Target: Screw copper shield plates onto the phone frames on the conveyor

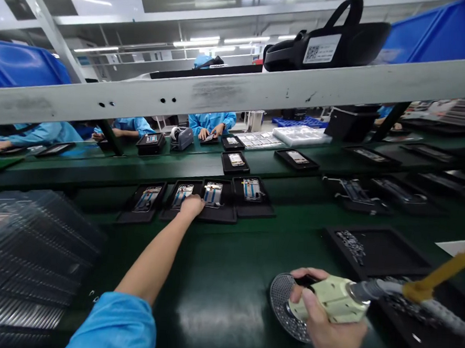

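My left hand (191,205) reaches far forward, its fingers curled onto the edge of a black tray (216,214) that carries an opened phone (213,193). Similar trays with phones (147,197) (252,189) sit to either side in a row. My right hand (327,327) is closed round a pale cream electric screwdriver (337,301) with a grey cable (413,303) running right. The tool lies over a round perforated screw dish (282,303) on the green bench.
A black tray with small screws (373,251) lies at right. A stack of clear plastic trays (22,266) fills the left. More phone trays (235,162) ride the green conveyor. Workers in blue coats (212,123) sit opposite. A grey shelf rail (237,90) crosses overhead.
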Demonstrator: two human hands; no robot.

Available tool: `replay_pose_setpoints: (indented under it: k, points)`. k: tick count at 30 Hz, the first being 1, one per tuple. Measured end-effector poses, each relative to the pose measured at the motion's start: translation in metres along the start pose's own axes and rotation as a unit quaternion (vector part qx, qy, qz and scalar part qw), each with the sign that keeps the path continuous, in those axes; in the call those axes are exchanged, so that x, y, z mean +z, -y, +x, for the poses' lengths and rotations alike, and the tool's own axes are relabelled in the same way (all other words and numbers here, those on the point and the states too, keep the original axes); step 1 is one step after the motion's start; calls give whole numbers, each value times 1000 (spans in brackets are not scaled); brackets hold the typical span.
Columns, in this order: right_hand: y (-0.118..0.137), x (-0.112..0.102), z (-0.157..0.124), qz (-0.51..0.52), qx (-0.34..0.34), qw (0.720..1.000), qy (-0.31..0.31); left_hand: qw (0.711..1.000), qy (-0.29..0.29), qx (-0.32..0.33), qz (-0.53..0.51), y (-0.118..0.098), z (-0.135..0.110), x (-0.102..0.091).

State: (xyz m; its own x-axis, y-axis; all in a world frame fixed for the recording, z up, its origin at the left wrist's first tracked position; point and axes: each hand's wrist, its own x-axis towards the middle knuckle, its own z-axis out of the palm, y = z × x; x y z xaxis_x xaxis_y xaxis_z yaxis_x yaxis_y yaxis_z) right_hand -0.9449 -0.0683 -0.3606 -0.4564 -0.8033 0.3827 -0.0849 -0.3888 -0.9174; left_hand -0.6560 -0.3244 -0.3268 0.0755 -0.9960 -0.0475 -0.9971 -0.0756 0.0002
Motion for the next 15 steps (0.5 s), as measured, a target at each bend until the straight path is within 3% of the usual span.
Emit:
replay_pose_setpoints:
  k: [3,7,11,15]
  points:
    - [-4,-1,-1,-17,17,1000,1,1000,-8,13,-4,1,0,13]
    - [-3,-1,-1,-4,19,1000,-1,999,-11,29,7,41,-25,19]
    - [1,-1,0,-1,14,1000,12,994,27,97,30,84,-49,16]
    - [-4,-2,-1,-48,13,999,19,987,36,155,38,98,-61,2]
